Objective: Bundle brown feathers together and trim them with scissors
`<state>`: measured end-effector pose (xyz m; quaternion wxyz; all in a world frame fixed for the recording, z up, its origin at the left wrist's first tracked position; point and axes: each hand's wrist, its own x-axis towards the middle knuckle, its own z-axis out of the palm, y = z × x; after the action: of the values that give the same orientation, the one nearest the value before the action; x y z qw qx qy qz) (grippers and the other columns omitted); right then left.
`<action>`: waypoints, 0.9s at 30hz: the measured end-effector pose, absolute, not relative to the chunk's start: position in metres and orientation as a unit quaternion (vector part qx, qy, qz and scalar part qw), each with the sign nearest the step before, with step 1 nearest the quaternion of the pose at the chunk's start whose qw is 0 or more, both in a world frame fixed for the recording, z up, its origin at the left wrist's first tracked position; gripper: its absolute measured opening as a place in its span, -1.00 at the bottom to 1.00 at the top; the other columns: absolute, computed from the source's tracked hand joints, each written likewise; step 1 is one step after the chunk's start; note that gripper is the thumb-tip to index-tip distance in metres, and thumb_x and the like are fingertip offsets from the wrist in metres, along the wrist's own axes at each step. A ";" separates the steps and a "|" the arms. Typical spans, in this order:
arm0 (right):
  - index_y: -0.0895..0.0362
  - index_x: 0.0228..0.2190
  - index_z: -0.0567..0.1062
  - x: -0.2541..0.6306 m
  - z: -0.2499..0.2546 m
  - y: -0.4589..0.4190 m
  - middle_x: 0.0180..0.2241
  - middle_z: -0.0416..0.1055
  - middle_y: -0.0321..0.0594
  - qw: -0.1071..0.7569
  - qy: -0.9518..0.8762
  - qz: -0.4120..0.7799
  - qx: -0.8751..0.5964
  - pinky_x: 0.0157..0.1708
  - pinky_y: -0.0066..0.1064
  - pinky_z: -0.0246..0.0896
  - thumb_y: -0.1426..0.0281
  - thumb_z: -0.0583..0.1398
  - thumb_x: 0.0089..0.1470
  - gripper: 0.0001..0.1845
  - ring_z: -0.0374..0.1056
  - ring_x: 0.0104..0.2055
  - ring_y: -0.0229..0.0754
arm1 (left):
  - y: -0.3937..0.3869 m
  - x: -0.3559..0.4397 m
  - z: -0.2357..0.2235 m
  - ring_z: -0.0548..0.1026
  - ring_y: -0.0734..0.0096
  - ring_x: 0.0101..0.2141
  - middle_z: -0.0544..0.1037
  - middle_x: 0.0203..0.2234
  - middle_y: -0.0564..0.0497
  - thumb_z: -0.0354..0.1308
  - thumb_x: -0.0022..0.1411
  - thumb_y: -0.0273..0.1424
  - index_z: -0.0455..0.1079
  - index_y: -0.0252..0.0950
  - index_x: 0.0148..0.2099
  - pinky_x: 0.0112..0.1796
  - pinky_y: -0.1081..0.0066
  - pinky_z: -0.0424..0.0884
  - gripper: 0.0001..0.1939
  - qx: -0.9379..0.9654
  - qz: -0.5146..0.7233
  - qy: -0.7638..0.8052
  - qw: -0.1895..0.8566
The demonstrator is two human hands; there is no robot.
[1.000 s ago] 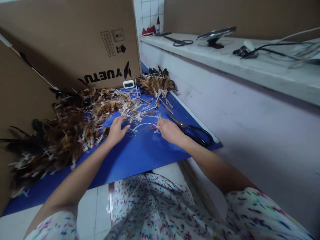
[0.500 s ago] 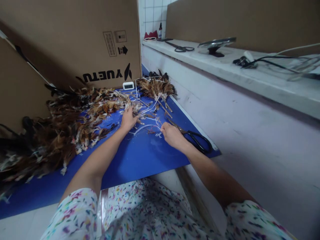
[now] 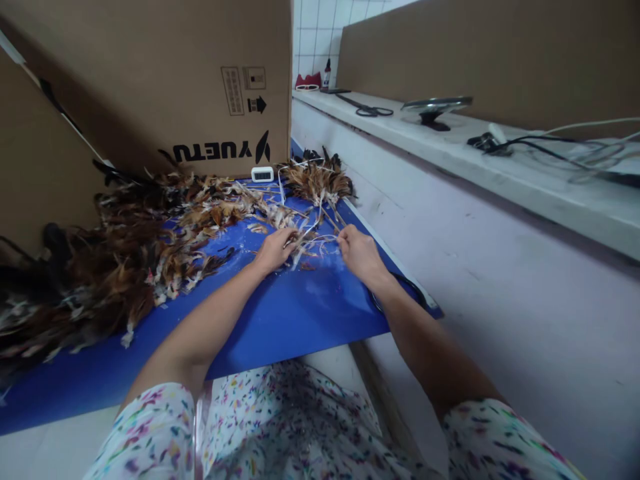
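Observation:
My left hand [image 3: 277, 251] is closed above the blue tabletop [image 3: 300, 307], its fingertips at several pale, thin strands. My right hand [image 3: 361, 253] is in a closed pinch on the end of a white string [image 3: 324, 237], which runs across toward the left hand. Just behind the hands lie loose feathers [image 3: 277, 215] with whitish ends and thin sticks. A bundle of brown and black feathers [image 3: 320, 179] with stick ends stands at the far right of the table. Large black-handled scissors [image 3: 415, 287] lie partly hidden under my right wrist.
A long heap of brown feathers [image 3: 135, 267] covers the table's left side. A small white digital clock [image 3: 263, 175] stands before a large cardboard box [image 3: 150, 80]. On the ledge [image 3: 500, 160] at right are scissors [image 3: 367, 109], a round stand [image 3: 435, 105] and cables [image 3: 545, 137].
My left hand has moved right and nearer, away from the loose feathers to the string. My right hand has shifted slightly right and farther from me. The camera view has tilted slightly.

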<state>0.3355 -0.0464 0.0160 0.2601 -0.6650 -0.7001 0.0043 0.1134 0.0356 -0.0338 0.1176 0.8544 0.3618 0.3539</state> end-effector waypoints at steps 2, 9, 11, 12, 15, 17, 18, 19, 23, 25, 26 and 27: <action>0.19 -0.20 0.42 0.338 0.022 -0.039 -0.26 0.49 -0.07 0.236 -0.694 -0.023 -0.680 -0.23 -0.36 0.17 0.49 0.03 0.20 -0.80 0.39 -0.23 -0.10 | 0.032 0.115 -0.031 0.50 0.28 -0.05 0.54 -0.08 -0.15 0.19 0.20 -0.40 0.37 -0.33 0.03 -0.01 0.31 0.39 -0.66 0.863 0.361 0.330 0.125; 0.16 -0.03 0.46 0.293 0.030 -0.025 -0.01 0.41 -0.02 0.144 -0.774 -0.057 -0.614 0.00 -0.23 0.15 0.37 0.04 0.25 -0.68 0.29 0.04 -0.01 | 0.030 0.108 -0.015 0.52 0.32 -0.13 0.59 -0.24 -0.06 -0.09 0.38 -0.33 0.46 -0.29 -0.15 -0.04 0.34 0.37 -0.70 0.770 0.434 0.446 0.139; 0.13 0.03 0.43 0.272 0.025 -0.022 0.05 0.38 -0.03 0.131 -0.805 -0.039 -0.578 0.01 -0.23 0.14 0.31 0.05 0.26 -0.64 0.26 0.08 -0.01 | 0.034 0.102 -0.013 0.55 0.31 -0.22 0.60 -0.34 -0.04 -0.12 0.38 -0.35 0.45 -0.29 -0.16 -0.08 0.33 0.40 -0.69 0.718 0.456 0.500 0.163; 0.12 0.04 0.42 0.262 0.022 -0.021 0.08 0.36 -0.04 0.124 -0.812 -0.032 -0.569 0.00 -0.22 0.14 0.29 0.06 0.26 -0.63 0.24 0.09 -0.01 | 0.036 0.098 -0.013 0.56 0.32 -0.29 0.60 -0.37 -0.03 -0.13 0.38 -0.37 0.44 -0.30 -0.13 -0.13 0.33 0.42 -0.70 0.693 0.466 0.520 0.181; 0.14 0.00 0.45 0.241 0.015 -0.016 0.06 0.37 -0.03 0.132 -0.821 -0.036 -0.554 -0.02 -0.22 0.10 0.25 0.03 0.28 -0.63 0.23 0.09 -0.01 | 0.042 0.089 -0.013 0.55 0.36 -0.39 0.59 -0.24 -0.04 -0.09 0.30 -0.49 0.38 -0.30 -0.01 -0.20 0.32 0.46 -0.70 0.643 0.489 0.554 0.202; 0.17 -0.10 0.50 0.234 0.013 -0.013 -0.05 0.45 -0.03 0.151 -0.823 -0.053 -0.546 -0.02 -0.24 0.06 0.28 -0.01 0.30 -0.64 0.25 0.04 -0.03 | 0.045 0.084 -0.013 0.55 0.33 -0.25 0.56 -0.12 -0.06 -0.05 0.19 -0.60 0.40 -0.29 -0.01 -0.10 0.31 0.45 -0.64 0.643 0.494 0.564 0.160; 0.19 -0.15 0.51 0.233 0.012 -0.012 -0.12 0.47 -0.02 0.159 -0.822 -0.063 -0.543 -0.02 -0.24 0.04 0.31 -0.02 0.31 -0.64 0.26 0.00 -0.04 | 0.046 0.082 -0.012 0.53 0.30 -0.15 0.54 -0.09 -0.07 -0.02 0.13 -0.65 0.42 -0.29 -0.04 -0.02 0.31 0.41 -0.61 0.648 0.493 0.566 0.129; 0.21 -0.19 0.52 0.232 0.011 -0.011 -0.19 0.48 -0.02 0.165 -0.820 -0.073 -0.543 -0.03 -0.25 0.03 0.34 -0.04 0.31 -0.64 0.27 -0.04 -0.05 | 0.046 0.081 -0.012 0.49 0.28 -0.06 0.52 -0.09 -0.09 -0.01 0.08 -0.68 0.45 -0.30 -0.07 0.05 0.31 0.37 -0.60 0.653 0.490 0.568 0.100; 0.20 -0.15 0.50 0.233 0.002 -0.013 -0.20 0.47 -0.04 0.207 -0.820 -0.097 -0.525 -0.07 -0.27 0.00 0.48 -0.01 0.25 -0.70 0.25 -0.07 -0.04 | 0.048 0.079 -0.015 0.45 0.26 -0.02 0.47 -0.12 -0.15 0.03 0.03 -0.68 0.48 -0.31 -0.14 0.02 0.34 0.39 -0.62 0.662 0.474 0.577 0.069; 0.18 -0.12 0.48 0.233 -0.004 -0.016 -0.14 0.45 -0.07 0.226 -0.830 -0.097 -0.501 -0.05 -0.27 -0.01 0.50 0.03 0.21 -0.71 0.21 -0.03 -0.03 | 0.050 0.079 -0.018 0.47 0.26 -0.07 0.45 -0.13 -0.15 0.05 0.04 -0.66 0.47 -0.31 -0.14 -0.03 0.33 0.43 -0.65 0.670 0.462 0.576 0.078; 0.17 -0.11 0.48 0.231 -0.007 -0.018 -0.13 0.44 -0.07 0.231 -0.836 -0.096 -0.489 -0.04 -0.26 -0.02 0.49 0.04 0.21 -0.72 0.20 -0.02 -0.03 | 0.052 0.078 -0.019 0.47 0.26 -0.07 0.45 -0.13 -0.15 0.06 0.05 -0.65 0.47 -0.31 -0.14 -0.02 0.32 0.42 -0.66 0.675 0.457 0.574 0.077; 0.17 -0.12 0.49 0.230 -0.009 -0.020 -0.13 0.44 -0.08 0.233 -0.842 -0.094 -0.478 -0.02 -0.26 -0.03 0.48 0.05 0.21 -0.73 0.19 -0.02 -0.03 | 0.054 0.076 -0.020 0.46 0.25 -0.06 0.45 -0.12 -0.15 0.07 0.06 -0.63 0.46 -0.31 -0.13 0.02 0.31 0.40 -0.67 0.679 0.452 0.574 0.071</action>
<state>0.2298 -0.0198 -0.0089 0.2328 -0.4778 -0.8418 -0.0943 0.0765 0.0541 -0.0202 0.0711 0.6788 0.5742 0.4523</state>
